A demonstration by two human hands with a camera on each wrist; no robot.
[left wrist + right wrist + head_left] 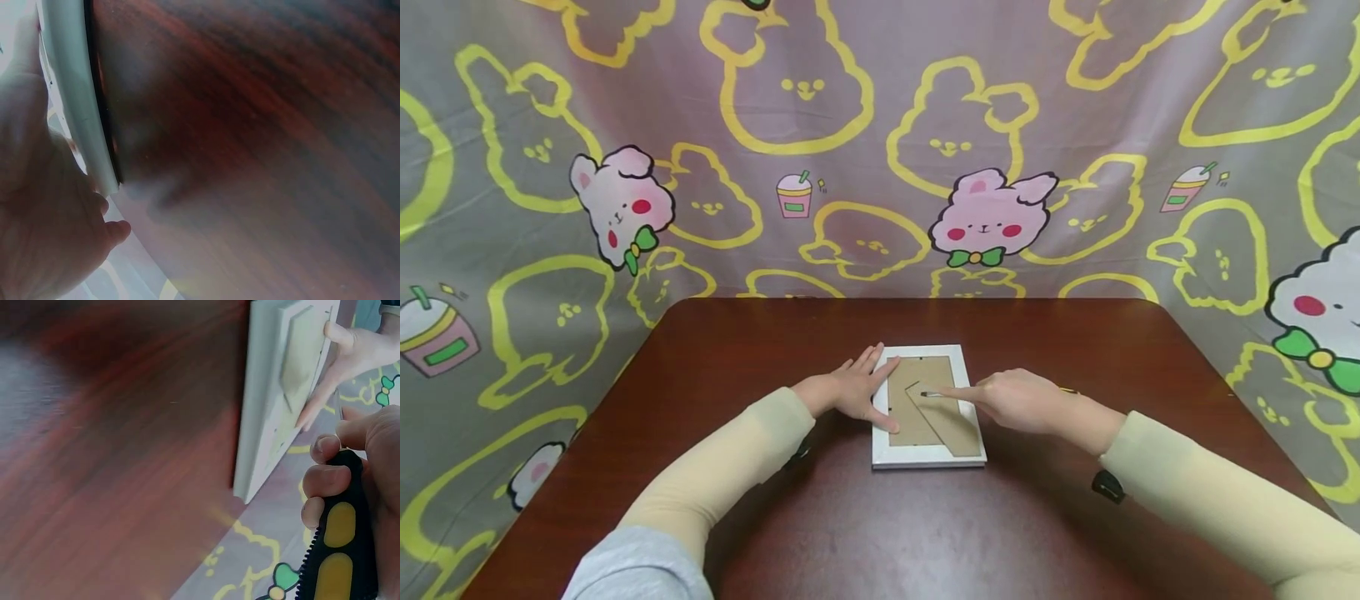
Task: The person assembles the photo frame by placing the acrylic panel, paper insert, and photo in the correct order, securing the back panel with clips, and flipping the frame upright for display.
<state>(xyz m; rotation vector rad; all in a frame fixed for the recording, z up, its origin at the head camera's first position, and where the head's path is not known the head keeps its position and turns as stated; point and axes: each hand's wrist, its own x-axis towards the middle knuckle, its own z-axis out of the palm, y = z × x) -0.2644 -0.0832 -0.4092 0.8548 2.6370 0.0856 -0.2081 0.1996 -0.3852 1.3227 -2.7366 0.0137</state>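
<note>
A white picture frame (917, 455) lies face down on the table, its brown backing board (905, 423) and slanted stand leg (953, 427) facing up. My left hand (854, 392) rests on the frame's left side, fingers spread and thumb stretched onto the backing. From the right, my right hand (1021, 402) grips a screwdriver (340, 528) with a black and yellow handle, index finger stretched along its shaft. Its metal tip is over the upper part of the stand leg in the head view. The left wrist view catches only the frame's white side (74, 81) beside the left hand.
The dark reddish-brown table (760, 342) extends around the frame on all sides. Behind it and along both sides hangs a grey-pink curtain (850, 179) with yellow-outlined cartoon figures.
</note>
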